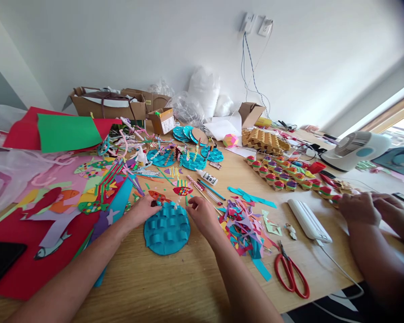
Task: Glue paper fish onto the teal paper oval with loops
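Far to the left of the blue disc [167,242], a phone [3,262] lies on a red sheet [15,282], and nearer the disc are paper fish [65,201] and cut strips. My left hand [142,211] is at the disc's upper left edge, fingertips bent towards it, close by an orange fish [159,196]; I cannot tell whether they pinch the rim, the fish or only rest there. The disc lies flat on the table [128,287] between my hands and a little nearer me than my fingertips. It is roughly round, so it has no clear long axis; its raised loops stand in rows running across. My left hand seems the nearer one, at the rim. My right hand [202,216] is just off the upper right edge, fingers loosely curled, with nothing visible in its grasp. Beyond the disc's far edge lies a striped fish [182,190]. Right of the disc come a heap of scraps [240,224], then red-handled scissors [291,273], a white power bank [309,220] and, farthest right, another person's hands [360,209].
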Motion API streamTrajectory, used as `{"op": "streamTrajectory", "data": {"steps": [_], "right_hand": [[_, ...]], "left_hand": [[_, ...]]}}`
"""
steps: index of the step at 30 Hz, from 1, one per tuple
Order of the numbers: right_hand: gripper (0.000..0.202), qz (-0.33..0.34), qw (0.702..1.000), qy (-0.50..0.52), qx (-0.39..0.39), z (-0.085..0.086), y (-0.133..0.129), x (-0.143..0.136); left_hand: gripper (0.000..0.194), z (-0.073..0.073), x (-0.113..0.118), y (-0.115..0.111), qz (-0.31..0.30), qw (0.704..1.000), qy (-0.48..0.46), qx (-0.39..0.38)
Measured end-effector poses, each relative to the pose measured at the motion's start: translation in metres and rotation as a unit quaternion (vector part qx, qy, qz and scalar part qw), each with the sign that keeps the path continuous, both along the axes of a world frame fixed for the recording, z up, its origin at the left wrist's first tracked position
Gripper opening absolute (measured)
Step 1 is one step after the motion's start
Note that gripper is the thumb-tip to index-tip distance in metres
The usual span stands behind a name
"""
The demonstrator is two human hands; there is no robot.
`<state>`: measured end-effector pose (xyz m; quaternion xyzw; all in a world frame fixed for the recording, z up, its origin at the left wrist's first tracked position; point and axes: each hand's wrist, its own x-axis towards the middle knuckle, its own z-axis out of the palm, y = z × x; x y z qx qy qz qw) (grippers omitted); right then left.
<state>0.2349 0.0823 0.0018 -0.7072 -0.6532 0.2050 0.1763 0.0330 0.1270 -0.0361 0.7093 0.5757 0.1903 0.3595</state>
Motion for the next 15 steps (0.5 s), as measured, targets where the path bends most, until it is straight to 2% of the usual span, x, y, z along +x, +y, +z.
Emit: {"op": "streamTrajectory", "data": {"steps": [4, 9, 15], "right_hand": [[0.018, -0.038, 0.995, -0.081, 0.039, 0.008, -0.027, 0.027], [0.025, -0.045, 0.981, -0.186, 0.021, 0.0, -0.046, 0.045], [0.028, -0.046, 0.969, -0.241, 0.016, -0.009, -0.047, 0.041]], "left_hand": [[0.019, -0.004, -0.003, 0.001, 0.007, 1.0, -0.014, -0.004], [0.017, -0.009, -0.009, 0.002, 0.005, 0.999, -0.033, -0.008], [0.016, 0.006, -0.02, -0.009, 0.01, 0.998, -0.067, 0.01]]}}
